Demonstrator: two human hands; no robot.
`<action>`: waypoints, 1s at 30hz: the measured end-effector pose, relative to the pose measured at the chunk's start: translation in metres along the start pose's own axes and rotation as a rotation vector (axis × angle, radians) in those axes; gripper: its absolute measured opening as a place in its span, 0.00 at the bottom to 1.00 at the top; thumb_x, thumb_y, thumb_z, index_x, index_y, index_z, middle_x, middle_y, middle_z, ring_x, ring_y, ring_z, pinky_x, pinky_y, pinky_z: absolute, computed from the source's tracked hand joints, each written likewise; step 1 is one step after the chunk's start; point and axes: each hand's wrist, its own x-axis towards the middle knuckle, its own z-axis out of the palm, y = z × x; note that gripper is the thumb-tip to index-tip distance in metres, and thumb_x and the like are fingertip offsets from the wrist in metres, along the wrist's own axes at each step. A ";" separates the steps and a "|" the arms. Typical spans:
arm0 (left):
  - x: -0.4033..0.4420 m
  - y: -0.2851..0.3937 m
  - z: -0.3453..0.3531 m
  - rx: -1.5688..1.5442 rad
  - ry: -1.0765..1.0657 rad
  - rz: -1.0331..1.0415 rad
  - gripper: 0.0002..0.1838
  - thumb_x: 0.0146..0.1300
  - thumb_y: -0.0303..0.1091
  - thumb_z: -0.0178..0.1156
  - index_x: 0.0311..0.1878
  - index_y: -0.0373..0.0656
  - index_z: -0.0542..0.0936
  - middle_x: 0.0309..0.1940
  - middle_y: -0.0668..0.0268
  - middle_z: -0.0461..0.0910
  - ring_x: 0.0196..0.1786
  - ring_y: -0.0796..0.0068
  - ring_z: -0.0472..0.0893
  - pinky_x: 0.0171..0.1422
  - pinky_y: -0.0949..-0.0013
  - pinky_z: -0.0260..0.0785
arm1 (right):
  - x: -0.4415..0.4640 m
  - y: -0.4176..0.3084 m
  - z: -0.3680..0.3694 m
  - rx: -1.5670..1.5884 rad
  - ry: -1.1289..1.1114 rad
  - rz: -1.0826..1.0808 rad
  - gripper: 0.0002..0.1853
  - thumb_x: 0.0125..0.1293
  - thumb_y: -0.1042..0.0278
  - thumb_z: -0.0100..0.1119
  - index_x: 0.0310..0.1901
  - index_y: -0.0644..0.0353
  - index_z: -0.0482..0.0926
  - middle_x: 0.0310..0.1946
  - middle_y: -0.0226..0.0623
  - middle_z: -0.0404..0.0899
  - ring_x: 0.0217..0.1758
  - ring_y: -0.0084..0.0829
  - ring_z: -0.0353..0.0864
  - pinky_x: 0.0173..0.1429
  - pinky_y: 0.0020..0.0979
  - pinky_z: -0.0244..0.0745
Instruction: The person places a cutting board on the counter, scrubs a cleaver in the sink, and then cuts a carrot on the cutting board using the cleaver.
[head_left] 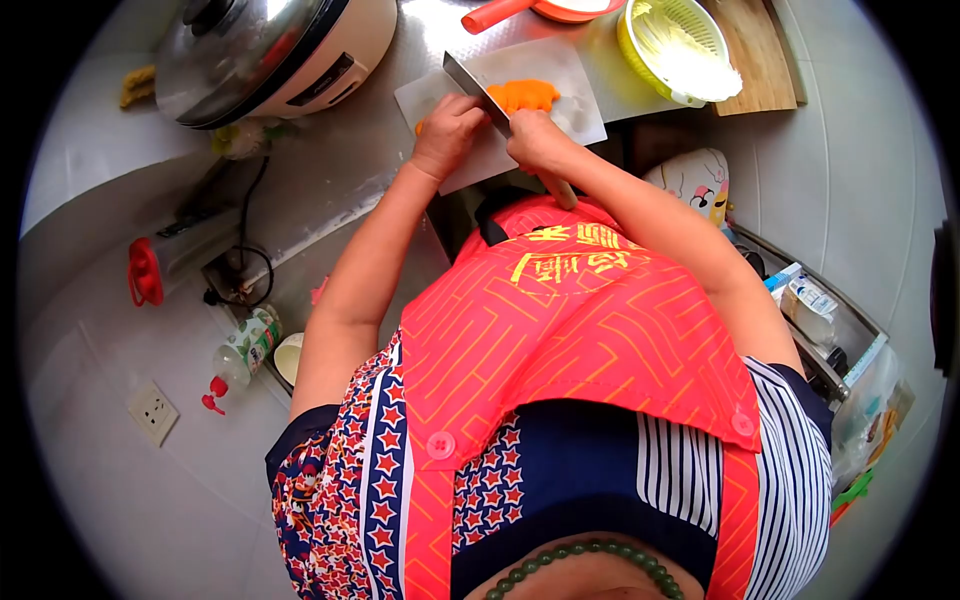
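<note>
A white cutting board (545,62) lies on the metal counter. My right hand (535,138) is closed around a kitchen knife (472,86), whose wooden handle points back toward my body. The blade stands on edge across the board. Just left of it, my left hand (447,135) has its fingers curled down over a carrot (420,127); only a bit of orange shows at the hand's outer side, and the rest is hidden. On the other side of the blade lies a pile of cut carrot (525,96).
A yellow basket (630,45) with pale shredded food stands at the back right, by a wooden board (752,55). A red-handled tool (495,14) lies at the back. A large electric cooker (330,70) occupies the left. Below are a bottle (245,345) and a rack (815,310).
</note>
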 end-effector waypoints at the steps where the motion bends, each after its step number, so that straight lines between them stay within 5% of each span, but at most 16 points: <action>1: 0.001 0.000 -0.001 0.024 -0.005 0.010 0.05 0.51 0.27 0.61 0.32 0.44 0.80 0.41 0.68 0.82 0.44 0.64 0.79 0.48 0.64 0.74 | -0.001 0.001 0.000 0.018 0.013 -0.006 0.08 0.51 0.77 0.56 0.28 0.71 0.83 0.22 0.52 0.82 0.31 0.45 0.86 0.40 0.39 0.82; 12: 0.001 -0.003 0.000 0.045 0.032 0.014 0.06 0.52 0.30 0.64 0.34 0.44 0.81 0.41 0.68 0.82 0.44 0.65 0.79 0.47 0.64 0.73 | -0.035 -0.004 -0.020 0.118 0.003 -0.014 0.09 0.57 0.80 0.47 0.31 0.74 0.78 0.19 0.52 0.80 0.21 0.41 0.84 0.29 0.41 0.81; 30: 0.002 0.001 0.000 0.019 0.049 0.004 0.04 0.52 0.27 0.63 0.33 0.43 0.80 0.39 0.66 0.81 0.44 0.63 0.78 0.48 0.64 0.73 | -0.037 -0.010 -0.022 0.194 -0.018 0.059 0.09 0.53 0.81 0.49 0.22 0.74 0.79 0.17 0.52 0.80 0.21 0.43 0.84 0.30 0.39 0.81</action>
